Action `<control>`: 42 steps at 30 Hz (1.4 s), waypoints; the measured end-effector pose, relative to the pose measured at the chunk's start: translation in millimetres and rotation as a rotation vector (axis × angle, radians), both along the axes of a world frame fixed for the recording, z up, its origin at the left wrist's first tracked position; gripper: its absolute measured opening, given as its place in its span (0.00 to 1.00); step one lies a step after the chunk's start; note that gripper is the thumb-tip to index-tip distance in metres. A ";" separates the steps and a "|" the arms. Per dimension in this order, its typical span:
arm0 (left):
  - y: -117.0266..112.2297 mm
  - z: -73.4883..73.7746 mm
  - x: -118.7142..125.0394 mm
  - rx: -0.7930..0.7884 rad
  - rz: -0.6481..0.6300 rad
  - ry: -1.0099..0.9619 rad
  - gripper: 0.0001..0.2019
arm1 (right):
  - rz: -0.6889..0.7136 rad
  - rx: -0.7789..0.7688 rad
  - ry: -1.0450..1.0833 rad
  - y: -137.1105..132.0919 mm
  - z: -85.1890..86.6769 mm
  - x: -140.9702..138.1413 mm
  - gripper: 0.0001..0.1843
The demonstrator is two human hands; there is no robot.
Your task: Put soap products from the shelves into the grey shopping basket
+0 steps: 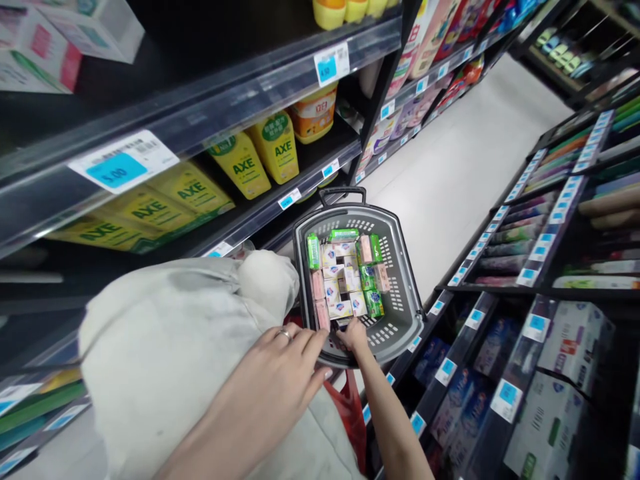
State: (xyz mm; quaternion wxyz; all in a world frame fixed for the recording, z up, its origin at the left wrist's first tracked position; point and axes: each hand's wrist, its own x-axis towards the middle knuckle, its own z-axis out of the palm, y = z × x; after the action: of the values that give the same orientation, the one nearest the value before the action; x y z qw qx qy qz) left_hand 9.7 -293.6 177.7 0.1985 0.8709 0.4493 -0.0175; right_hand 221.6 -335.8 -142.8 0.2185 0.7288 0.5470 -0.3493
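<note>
A grey plastic basket (400, 280) with a black handle (342, 193) sits in the aisle ahead of me. Inside it lie several small soap boxes (345, 277) in white, pink and green, packed in rows. My right hand (356, 335) reaches over the near rim and touches the nearest boxes; its fingers point down into the basket and are hidden. My left hand (287, 373), with a ring on one finger, lies flat with fingers stretched on a pale cloth bag (170, 353), and its fingertips reach the basket's near rim.
Left shelves hold yellow AXE bottles (260, 157) and blue price tags (116, 168). Right shelves (540, 233) carry boxed goods and tubes. A pale floor aisle (465, 167) runs ahead between them. Something red (350, 407) shows under the bag.
</note>
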 end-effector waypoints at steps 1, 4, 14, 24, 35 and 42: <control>-0.5 -0.5 -0.3 0.009 0.001 0.001 0.16 | -0.003 -0.013 0.000 0.4 -0.3 -1.1 0.36; -0.2 -1.9 0.2 0.005 0.006 0.008 0.17 | 0.002 -0.036 0.008 2.0 -4.5 -4.3 0.36; 8.8 10.8 4.2 -0.250 0.027 0.111 0.18 | -0.118 -0.030 0.033 0.5 -28.7 -6.5 0.38; 11.8 13.6 8.3 -0.317 0.039 0.118 0.19 | -0.080 -0.015 0.094 -3.4 -30.4 -15.1 0.46; 13.0 9.8 8.4 -0.253 0.044 0.106 0.17 | -0.187 -0.005 0.080 -3.3 -29.1 -5.2 0.39; 12.9 10.3 9.1 -0.280 0.045 0.109 0.18 | -0.188 0.025 0.094 -4.9 -7.7 -12.3 0.36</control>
State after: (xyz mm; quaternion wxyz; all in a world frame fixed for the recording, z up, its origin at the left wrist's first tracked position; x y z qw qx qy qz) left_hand 18.9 -280.6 188.1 0.2937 0.8221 0.4721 -0.1225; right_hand 209.2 -340.7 -150.5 0.1498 0.7624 0.4902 -0.3950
